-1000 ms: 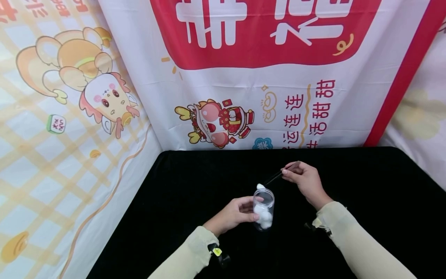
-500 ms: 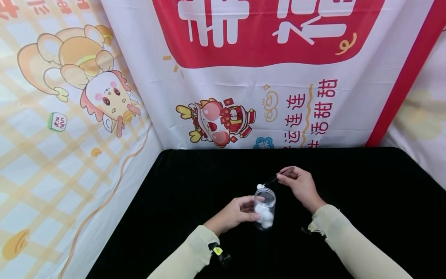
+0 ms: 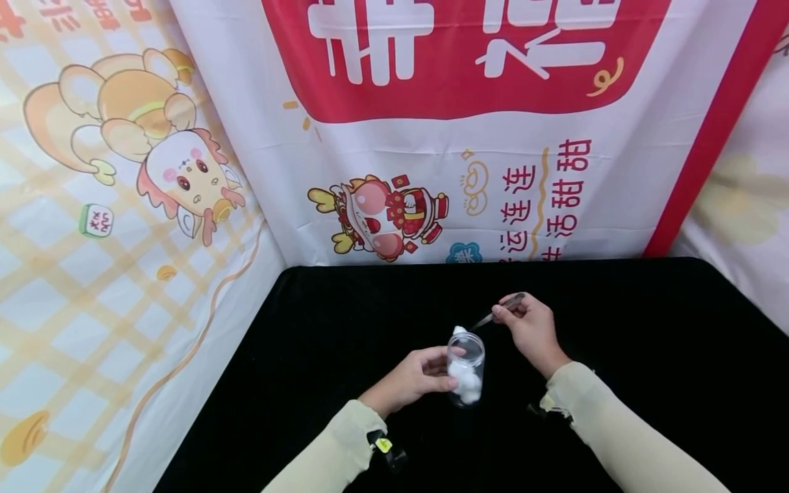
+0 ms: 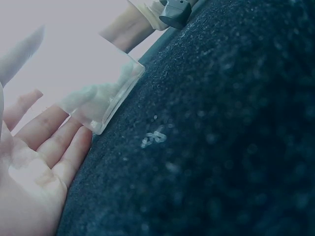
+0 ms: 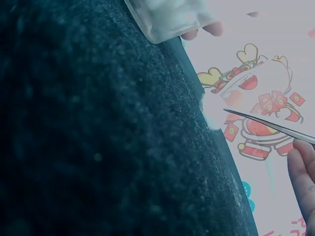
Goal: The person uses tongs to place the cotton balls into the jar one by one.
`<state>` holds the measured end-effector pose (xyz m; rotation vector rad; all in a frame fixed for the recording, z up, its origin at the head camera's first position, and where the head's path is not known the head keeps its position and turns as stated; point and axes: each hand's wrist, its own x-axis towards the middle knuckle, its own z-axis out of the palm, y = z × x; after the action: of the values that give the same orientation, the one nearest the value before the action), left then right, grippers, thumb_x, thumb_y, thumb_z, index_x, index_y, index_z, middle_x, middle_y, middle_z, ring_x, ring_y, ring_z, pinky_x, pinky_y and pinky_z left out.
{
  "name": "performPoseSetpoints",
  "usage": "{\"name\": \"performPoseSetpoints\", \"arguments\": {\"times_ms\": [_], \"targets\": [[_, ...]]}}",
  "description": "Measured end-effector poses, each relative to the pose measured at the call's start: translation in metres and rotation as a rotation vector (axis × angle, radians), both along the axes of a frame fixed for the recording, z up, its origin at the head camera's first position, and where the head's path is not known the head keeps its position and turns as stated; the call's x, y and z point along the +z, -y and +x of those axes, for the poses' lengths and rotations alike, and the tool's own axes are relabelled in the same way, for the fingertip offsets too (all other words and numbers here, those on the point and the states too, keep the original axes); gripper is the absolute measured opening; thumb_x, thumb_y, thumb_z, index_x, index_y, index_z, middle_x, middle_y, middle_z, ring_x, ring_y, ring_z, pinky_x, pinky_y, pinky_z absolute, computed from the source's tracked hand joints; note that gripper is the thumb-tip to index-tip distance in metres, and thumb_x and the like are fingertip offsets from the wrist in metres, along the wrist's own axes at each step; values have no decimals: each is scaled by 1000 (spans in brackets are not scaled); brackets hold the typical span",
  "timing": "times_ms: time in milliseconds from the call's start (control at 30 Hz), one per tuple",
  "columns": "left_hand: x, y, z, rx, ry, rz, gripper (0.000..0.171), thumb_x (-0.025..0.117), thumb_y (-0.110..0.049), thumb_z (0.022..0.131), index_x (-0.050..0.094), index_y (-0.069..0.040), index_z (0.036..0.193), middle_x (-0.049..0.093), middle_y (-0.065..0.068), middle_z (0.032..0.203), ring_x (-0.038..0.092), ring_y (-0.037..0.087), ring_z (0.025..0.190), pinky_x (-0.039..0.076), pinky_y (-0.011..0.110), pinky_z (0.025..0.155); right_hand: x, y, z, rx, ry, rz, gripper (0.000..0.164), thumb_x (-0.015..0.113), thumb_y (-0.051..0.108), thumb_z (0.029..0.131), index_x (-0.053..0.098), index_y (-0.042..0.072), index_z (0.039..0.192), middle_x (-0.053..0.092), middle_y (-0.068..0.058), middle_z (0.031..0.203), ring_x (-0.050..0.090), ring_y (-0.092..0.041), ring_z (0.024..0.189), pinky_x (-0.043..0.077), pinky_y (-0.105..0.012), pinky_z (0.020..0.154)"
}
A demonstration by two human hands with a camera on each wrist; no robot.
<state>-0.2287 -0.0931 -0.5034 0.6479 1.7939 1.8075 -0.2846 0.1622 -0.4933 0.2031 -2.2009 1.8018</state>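
A clear, open-topped plastic jar (image 3: 476,363) with several white cotton balls in it stands on the black cloth in the head view. My left hand (image 3: 403,378) holds it from the left side, thumb in front and fingers behind. In the left wrist view the jar's lower corner (image 4: 110,105) shows beyond the fingers. My right hand (image 3: 537,334) pinches metal tweezers (image 3: 509,303) that point down and left. Just behind the jar's rim a single cotton ball (image 3: 459,330) lies on the cloth. In the right wrist view the tweezers' tip is right at the cotton ball's (image 5: 211,110) edge.
Black cloth (image 3: 345,322) covers the table, whose back edge meets a printed white and red hanging (image 3: 382,144). A yellow-checked hanging (image 3: 111,287) lines the left side. Dark wrist devices sit at both cuffs.
The tweezers' tip overlapped the loose cotton ball half a second ago and now stands just right of it. The right hand has shifted slightly inward since one second ago; the left hand and jar stay put.
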Motion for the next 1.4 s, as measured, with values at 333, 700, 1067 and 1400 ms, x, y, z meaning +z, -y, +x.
{"name": "performPoseSetpoints", "arguments": {"times_ms": [333, 700, 1067, 1400], "targets": [[2, -1, 1, -4, 4, 0, 46, 67, -10, 92, 55, -11, 136, 57, 6, 130, 57, 22, 117, 48, 36, 96, -1, -2, 0, -35, -28, -44, 27, 77, 21, 85, 66, 0, 98, 71, -10, 91, 68, -11, 79, 55, -22, 71], [4, -3, 1, 6, -15, 3, 45, 66, -6, 92, 55, -10, 136, 57, 5, 130, 57, 22, 117, 48, 35, 96, -4, -1, -2, 125, 95, -166, 36, 77, 13, 85, 61, -12, 106, 71, -11, 88, 71, -17, 80, 57, -32, 74], [3, -2, 2, 1, -23, 0, 45, 66, -7, 92, 55, -9, 136, 57, 6, 129, 57, 21, 116, 48, 35, 95, 1, 2, 0, 93, 41, -122, 24, 73, 9, 88, 61, -9, 98, 69, -17, 86, 71, -17, 75, 58, -32, 70], [-3, 0, 0, -5, -36, 3, 47, 68, -14, 90, 55, -13, 136, 57, 6, 130, 57, 22, 117, 49, 36, 95, 14, -3, 0, 74, 37, -217, 29, 71, 9, 89, 57, -13, 103, 69, -17, 90, 70, -15, 78, 57, -33, 73]]}}
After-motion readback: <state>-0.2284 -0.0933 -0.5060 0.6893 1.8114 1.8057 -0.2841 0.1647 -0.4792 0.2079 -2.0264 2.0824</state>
